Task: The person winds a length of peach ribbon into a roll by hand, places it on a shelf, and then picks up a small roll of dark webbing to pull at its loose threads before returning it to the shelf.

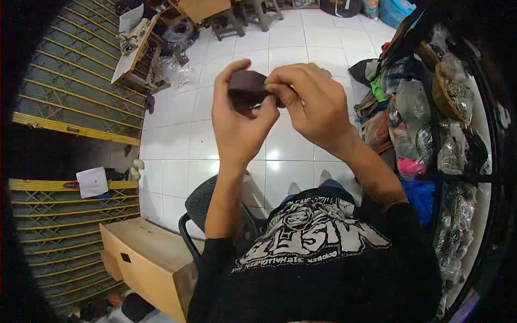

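A dark brown curved piece, which looks like a loop of leather or cloth [246, 86], is held up in front of the chest over the tiled floor. Around its left side curls my left hand [237, 121], thumb below and fingers above it. At its right end my right hand [315, 102] pinches the edge between thumb and fingers. Both hands are close together, the left thumb near the right fingertips. What the inside of the piece holds, if anything, is too dark to tell.
A black chair [202, 202] stands below my left forearm, beside a wooden desk [156, 250]. A sewing machine table [132, 54] is at the upper left, near a folding metal gate [75, 129]. Shelves with plastic-wrapped goods [412, 124] line the right. Wooden stools [226, 27] stand at the top.
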### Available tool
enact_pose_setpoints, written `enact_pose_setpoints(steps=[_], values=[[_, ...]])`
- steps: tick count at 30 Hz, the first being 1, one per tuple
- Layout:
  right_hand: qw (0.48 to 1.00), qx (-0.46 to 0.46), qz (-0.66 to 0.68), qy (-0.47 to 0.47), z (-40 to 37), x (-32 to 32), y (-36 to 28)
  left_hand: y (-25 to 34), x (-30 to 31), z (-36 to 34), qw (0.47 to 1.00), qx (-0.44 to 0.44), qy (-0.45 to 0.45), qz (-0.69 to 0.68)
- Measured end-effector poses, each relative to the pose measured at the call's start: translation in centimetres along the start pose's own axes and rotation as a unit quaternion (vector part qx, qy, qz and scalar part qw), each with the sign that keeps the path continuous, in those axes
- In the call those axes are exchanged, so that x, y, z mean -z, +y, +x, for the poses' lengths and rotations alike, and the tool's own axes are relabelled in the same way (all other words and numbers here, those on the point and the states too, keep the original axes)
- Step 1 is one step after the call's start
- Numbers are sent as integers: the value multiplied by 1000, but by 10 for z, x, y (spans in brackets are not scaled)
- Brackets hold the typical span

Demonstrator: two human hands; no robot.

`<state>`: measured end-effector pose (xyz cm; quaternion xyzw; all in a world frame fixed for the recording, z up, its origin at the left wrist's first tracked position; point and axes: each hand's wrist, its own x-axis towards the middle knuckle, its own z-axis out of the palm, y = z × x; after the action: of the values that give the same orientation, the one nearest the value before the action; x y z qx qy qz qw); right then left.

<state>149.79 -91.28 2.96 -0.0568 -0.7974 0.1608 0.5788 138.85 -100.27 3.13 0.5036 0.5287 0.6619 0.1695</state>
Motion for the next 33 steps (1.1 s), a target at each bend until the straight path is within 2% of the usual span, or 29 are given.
enact_pose_setpoints(steps=[3, 7, 10, 11, 15, 18, 22, 23, 30, 33], values=[[991, -100, 77, -49, 6, 17, -3, 5, 7, 2, 991, 67, -60, -103], [989, -117, 68, -53, 11, 29, -9, 16, 6, 1, 969, 119, -68, -206], [992, -92, 72, -35, 11, 32, -15, 17, 5, 0, 964, 81, -87, -240], [990, -108, 84, -30, 10, 32, -16, 19, 3, 0, 959, 89, -67, -262], [995, -69, 66, -22, 9, 34, -19, 23, -2, -3, 946, 73, -27, -315], [990, -88, 106, -21, 5, 32, -15, 21, -2, -5, 961, 45, -8, -273], [991, -74, 105, -39, 7, 37, -17, 19, 1, -6, 967, 29, -31, -250], [993, -55, 106, -24, 6, 35, -15, 23, -3, -6, 969, 30, -11, -245], [999, 0, 25, -31, 10, 39, -20, 23, -6, -10, 988, -59, 0, -142], [1000, 17, 21, -16, 11, 36, -21, 23, -5, -10, 987, -60, -5, -147]])
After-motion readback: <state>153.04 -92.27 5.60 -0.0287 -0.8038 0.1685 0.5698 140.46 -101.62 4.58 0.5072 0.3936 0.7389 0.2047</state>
